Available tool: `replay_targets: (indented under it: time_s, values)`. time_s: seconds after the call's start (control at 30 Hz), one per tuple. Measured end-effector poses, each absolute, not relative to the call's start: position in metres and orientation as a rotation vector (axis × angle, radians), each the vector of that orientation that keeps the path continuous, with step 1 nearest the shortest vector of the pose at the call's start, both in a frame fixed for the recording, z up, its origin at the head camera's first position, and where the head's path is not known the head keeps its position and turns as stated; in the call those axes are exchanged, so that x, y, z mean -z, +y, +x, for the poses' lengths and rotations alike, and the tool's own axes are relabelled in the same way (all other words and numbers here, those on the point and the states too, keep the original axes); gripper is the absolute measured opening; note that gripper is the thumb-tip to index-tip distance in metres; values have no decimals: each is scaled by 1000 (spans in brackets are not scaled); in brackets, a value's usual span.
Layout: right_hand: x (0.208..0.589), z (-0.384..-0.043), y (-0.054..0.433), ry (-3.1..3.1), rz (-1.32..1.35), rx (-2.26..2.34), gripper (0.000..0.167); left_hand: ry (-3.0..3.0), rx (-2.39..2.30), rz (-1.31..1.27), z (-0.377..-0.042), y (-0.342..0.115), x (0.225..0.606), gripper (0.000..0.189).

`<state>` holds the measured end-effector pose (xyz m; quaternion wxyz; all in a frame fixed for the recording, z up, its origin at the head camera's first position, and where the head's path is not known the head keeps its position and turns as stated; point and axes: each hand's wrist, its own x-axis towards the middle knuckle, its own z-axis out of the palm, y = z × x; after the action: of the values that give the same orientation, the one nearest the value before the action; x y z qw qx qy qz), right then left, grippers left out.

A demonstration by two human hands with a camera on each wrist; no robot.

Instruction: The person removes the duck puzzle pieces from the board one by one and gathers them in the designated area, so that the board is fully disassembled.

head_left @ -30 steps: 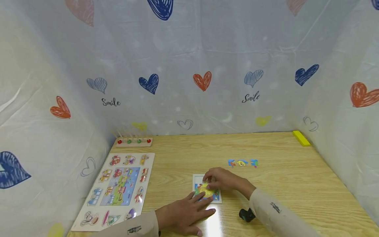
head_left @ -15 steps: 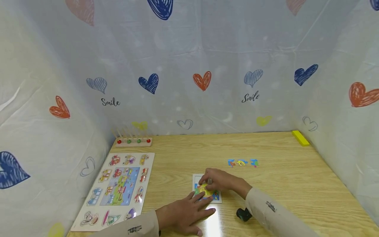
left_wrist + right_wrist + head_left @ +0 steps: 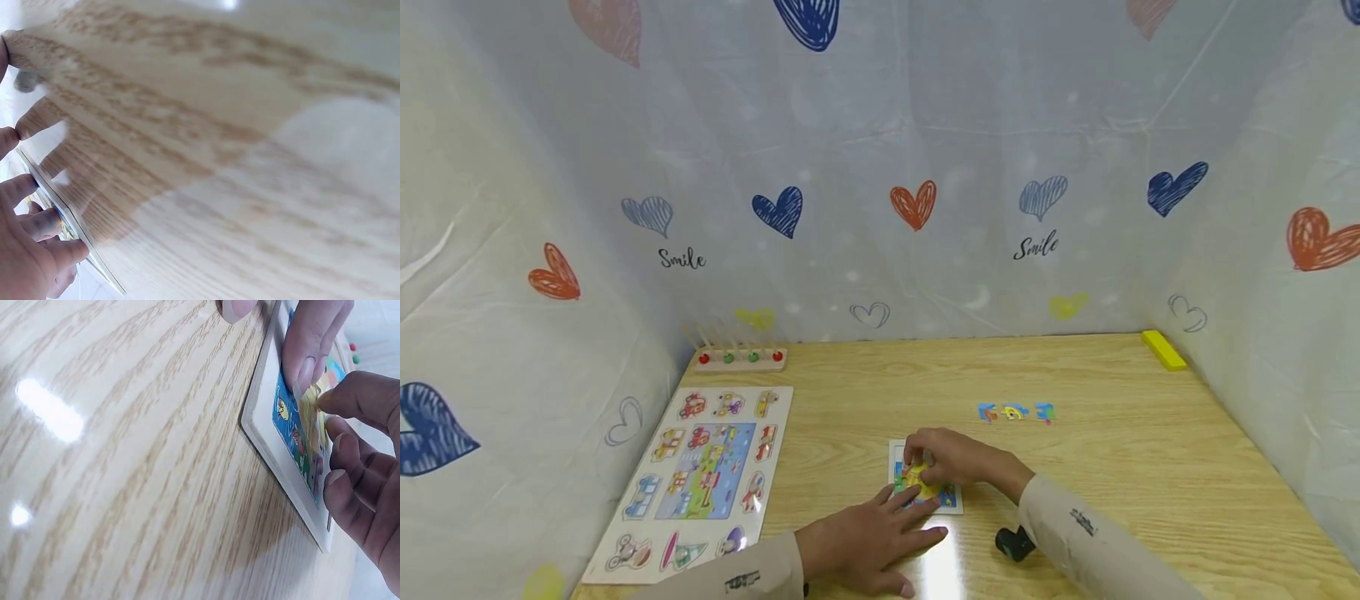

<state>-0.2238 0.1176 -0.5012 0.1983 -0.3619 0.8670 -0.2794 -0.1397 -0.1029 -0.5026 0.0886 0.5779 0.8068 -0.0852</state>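
Note:
A small white-framed jigsaw puzzle [image 3: 956, 508] with a blue and yellow picture lies on the table between both hands. My left hand [image 3: 876, 546] is spread out, with some fingertips resting on the puzzle's near edge and the thumb on the table. Over the puzzle's upper part, my right hand [image 3: 951, 457] has curled fingers and pinches a puzzle piece [image 3: 320, 403] against the picture; the fingers hide most of that piece. In the left wrist view, fingers of the left hand [image 3: 28, 250] lie across the frame edge.
Three loose puzzle pieces [image 3: 1015, 412] lie beyond the right hand. A large vehicle puzzle board [image 3: 778, 462] is at the left, with a peg stand [image 3: 741, 363] behind it. A yellow block [image 3: 1163, 350] sits at the far right. Heart-printed curtains surround the table.
My right hand has shifted a little to the left over the puzzle, its fingers staying low on the picture. The left hand and the loose pieces keep their places.

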Motion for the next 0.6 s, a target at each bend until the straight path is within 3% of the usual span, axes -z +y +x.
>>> replay_targets:
  time_s: [0.33, 0.6]
  values:
    - [504, -226, 116, 2391, -1018, 856, 8, 2398, 259, 1703, -141, -102, 502, 74]
    - [505, -227, 115, 2365, -978, 898, 15, 2391, 250, 1703, -141, -102, 502, 75]
